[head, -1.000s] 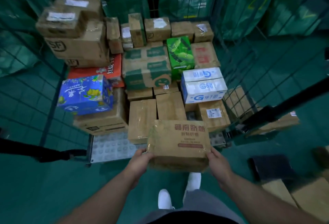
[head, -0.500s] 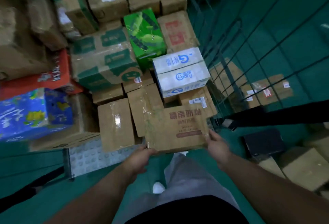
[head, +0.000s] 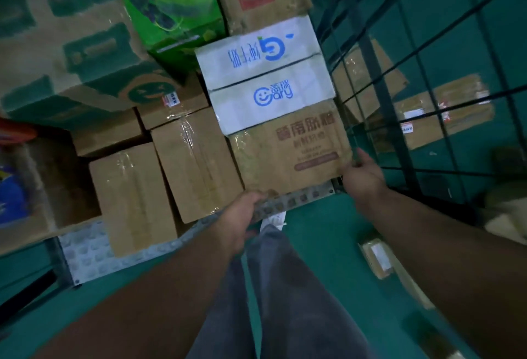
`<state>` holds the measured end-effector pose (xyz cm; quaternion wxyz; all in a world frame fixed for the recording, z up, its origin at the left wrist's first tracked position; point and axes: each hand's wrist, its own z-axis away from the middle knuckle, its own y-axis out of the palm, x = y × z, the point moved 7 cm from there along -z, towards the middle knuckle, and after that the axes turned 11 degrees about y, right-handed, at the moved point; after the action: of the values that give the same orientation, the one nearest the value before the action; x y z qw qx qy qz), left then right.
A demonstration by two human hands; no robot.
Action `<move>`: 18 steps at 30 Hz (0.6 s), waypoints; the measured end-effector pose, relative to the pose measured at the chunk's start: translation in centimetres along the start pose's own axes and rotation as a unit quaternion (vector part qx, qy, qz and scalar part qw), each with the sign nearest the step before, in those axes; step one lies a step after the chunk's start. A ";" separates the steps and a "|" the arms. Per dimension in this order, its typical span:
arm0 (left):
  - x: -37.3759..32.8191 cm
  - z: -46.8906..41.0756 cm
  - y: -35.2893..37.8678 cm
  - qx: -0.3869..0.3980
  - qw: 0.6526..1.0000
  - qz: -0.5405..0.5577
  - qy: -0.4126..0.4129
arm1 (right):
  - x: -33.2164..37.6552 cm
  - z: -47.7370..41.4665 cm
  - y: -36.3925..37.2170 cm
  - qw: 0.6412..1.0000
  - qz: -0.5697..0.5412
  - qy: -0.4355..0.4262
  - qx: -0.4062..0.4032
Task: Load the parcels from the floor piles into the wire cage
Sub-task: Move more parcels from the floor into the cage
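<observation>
At the front right corner of the cage (head: 383, 108), seen from the head camera, I have the parcel (head: 288, 153) in both grips: the left grip (head: 242, 210) curls under its near left corner, and the right grip (head: 363, 176) pinches its near right corner just beside the wire. Its far edge meets the white box (head: 271, 88); whether its base is down on the studded plate (head: 85, 253) I cannot tell. To do this well I would push it flat and square against the white box, mind my right fingers at the wire, and let go only once it sits firm, since its near edge lies close to the plate's lip and could tip out. Packed tight inside the cage are two taped brown boxes (head: 196, 165) left of the parcel, with a green box (head: 171, 2) and a big green-printed carton (head: 71, 45) behind. Beyond the wire, floor parcels (head: 445, 113) wait, and a small parcel (head: 376, 256) lies near my right arm.
</observation>
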<state>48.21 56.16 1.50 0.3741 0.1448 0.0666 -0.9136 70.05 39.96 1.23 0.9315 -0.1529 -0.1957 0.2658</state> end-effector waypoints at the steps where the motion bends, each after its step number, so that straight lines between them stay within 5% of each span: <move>1: 0.1 -0.7 0.4 -0.001 1.000 0.011 -0.011 | -0.2 0.1 0.3 1.000 -0.014 0.019 -0.010; 4: 0.1 -1.6 2.4 0.027 0.999 0.025 -0.025 | -2.8 -1.5 0.5 0.995 -0.053 0.066 -0.046; 10: -0.1 -2.2 4.5 0.074 0.995 0.058 -0.032 | -5.3 0.3 2.5 0.992 -0.028 0.097 0.080; 18: -1.1 0.6 0.6 0.101 0.951 -0.284 0.074 | -6.9 5.2 1.9 0.990 0.063 0.073 0.099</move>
<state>49.21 56.31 2.38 0.0769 0.2246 0.0396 -0.9706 61.50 38.59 3.15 0.9350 -0.0913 -0.0903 0.3306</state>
